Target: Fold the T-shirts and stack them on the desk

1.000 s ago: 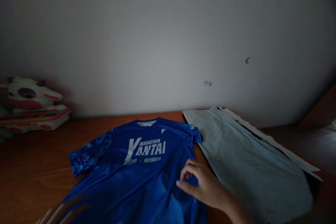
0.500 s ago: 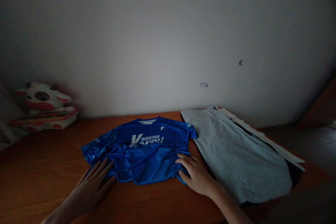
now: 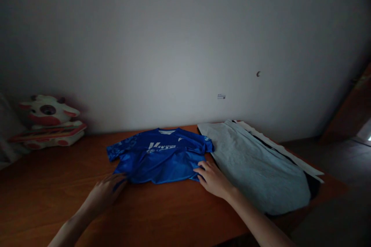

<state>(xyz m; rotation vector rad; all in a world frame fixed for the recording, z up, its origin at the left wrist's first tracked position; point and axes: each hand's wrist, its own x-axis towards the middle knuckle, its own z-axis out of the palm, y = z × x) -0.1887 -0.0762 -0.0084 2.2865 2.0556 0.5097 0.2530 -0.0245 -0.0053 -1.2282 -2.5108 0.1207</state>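
A blue short-sleeved T-shirt (image 3: 165, 166) with white lettering lies front side up on the wooden table, its collar toward the wall. Its lower half is rumpled in loose folds. My left hand (image 3: 106, 192) is at the shirt's lower left corner, slightly blurred, with blue fabric showing between thumb and fingers. At the lower right edge, my right hand (image 3: 214, 179) rests its spread, bent fingers on the fabric. Neither hand visibly grips the cloth.
Right of the shirt lies a stack of flat clothes with a grey garment (image 3: 255, 166) on top and white and black edges beneath. A cow-shaped toy keyboard (image 3: 52, 121) stands at the table's far left. The wall (image 3: 174, 65) rises directly behind the wooden table (image 3: 162, 216).
The shirt's hem has moved toward the wall and its left sleeve inward, with the lettering more folded over. Both hands stay at its lower corners. The view has shifted slightly.
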